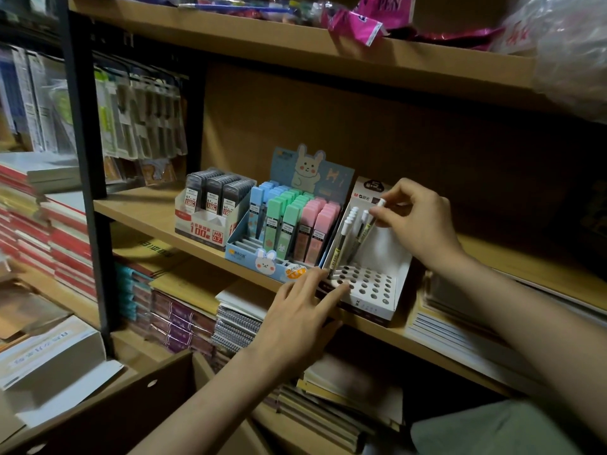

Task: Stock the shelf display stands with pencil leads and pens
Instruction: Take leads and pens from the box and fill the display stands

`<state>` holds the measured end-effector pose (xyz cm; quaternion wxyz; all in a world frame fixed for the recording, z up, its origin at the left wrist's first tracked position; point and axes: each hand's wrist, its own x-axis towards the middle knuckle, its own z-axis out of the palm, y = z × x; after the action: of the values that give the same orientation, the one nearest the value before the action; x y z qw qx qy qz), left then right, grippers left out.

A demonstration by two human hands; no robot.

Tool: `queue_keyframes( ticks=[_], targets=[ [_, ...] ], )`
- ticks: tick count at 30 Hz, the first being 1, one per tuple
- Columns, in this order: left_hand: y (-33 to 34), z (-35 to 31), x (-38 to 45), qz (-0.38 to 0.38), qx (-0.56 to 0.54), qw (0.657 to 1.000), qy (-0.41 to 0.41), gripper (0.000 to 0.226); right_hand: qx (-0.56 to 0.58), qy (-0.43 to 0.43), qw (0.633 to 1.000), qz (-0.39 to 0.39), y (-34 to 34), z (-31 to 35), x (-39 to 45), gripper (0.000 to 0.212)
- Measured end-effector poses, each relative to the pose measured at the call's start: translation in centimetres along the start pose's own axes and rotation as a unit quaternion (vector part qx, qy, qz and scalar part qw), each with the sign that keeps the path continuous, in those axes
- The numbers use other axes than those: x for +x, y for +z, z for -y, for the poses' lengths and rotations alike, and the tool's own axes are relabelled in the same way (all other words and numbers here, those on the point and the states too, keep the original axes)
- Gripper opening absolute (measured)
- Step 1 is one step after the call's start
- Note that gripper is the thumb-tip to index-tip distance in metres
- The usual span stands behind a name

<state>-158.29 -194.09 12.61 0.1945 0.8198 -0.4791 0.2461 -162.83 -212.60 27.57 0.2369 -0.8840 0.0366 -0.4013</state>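
Observation:
A white pen display stand (377, 290) with a grid of round holes sits on the middle shelf (147, 208). Several white-capped pens (348, 229) stand in its left holes. My right hand (415, 221) pinches the top of one white-capped pen (371, 224), which leans over the stand. My left hand (302, 310) rests with straight fingers against the stand's front left corner. Left of it a blue bunny display (262, 257) holds pastel lead cases (295, 221). Further left a white box (203, 224) holds dark lead cases (218, 188).
Stacks of notebooks (184, 316) fill the lower shelf, and more paper lies right of the stand (460, 323). A brown cardboard box flap (131, 405) sits low in front. Packets hang at the left (141, 119). The upper shelf (328, 44) carries pink packets.

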Motion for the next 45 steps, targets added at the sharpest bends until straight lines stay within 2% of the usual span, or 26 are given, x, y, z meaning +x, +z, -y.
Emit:
queue_keyframes(
  ticks=[8,19,25,28,30,32,34,36,38,41,43,45],
  targets=[
    [0.0,0.0,-0.2,0.002,0.012,1.000,-0.002,0.066,-0.051,0.002,0.999,0.011,1.4,-0.4,0.3,0.018],
    [0.4,0.2,0.0,0.014,0.012,1.000,-0.006,0.071,-0.066,0.025,0.998,-0.004,1.9,0.1,0.0,0.013],
    [0.1,-0.2,0.0,0.033,0.009,0.999,-0.018,0.072,-0.062,0.081,0.994,0.048,2.4,1.1,-0.1,0.010],
    [-0.4,-0.3,-0.1,0.060,-0.007,0.998,-0.021,0.074,-0.063,0.074,0.995,0.035,2.0,1.4,-1.4,0.027],
    [-1.0,-0.3,-0.6,0.054,-0.044,0.997,-0.027,0.073,-0.028,0.079,0.997,0.000,1.3,1.5,-2.7,0.036],
    [-1.7,-0.4,-1.5,0.017,-0.083,0.996,-0.037,0.064,0.053,0.094,0.994,-0.022,1.0,1.8,-4.6,0.028],
    [-2.2,-0.3,-2.7,-0.016,-0.119,0.992,-0.046,0.048,0.148,0.112,0.983,-0.006,1.7,2.4,-7.3,0.017],
    [-2.4,0.2,-4.5,0.005,-0.163,0.984,-0.075,0.029,0.213,0.116,0.970,0.012,3.6,3.0,-10.3,0.012],
    [-2.2,1.1,-7.0,0.109,-0.208,0.962,-0.142,0.017,0.249,0.115,0.960,0.063,6.2,3.4,-13.6,0.010],
    [-0.7,2.7,-12.5,0.281,-0.233,0.889,-0.277,0.016,0.221,0.073,0.955,0.186,10.9,3.5,-18.8,0.009],
    [1.0,3.7,-17.4,0.343,-0.243,0.820,-0.388,0.012,0.189,0.045,0.945,0.264,14.1,3.2,-22.2,0.008],
    [2.9,4.1,-22.3,0.356,-0.276,0.735,-0.507,0.008,0.163,0.061,0.922,0.345,17.2,2.6,-25.3,0.010]
  ],
)
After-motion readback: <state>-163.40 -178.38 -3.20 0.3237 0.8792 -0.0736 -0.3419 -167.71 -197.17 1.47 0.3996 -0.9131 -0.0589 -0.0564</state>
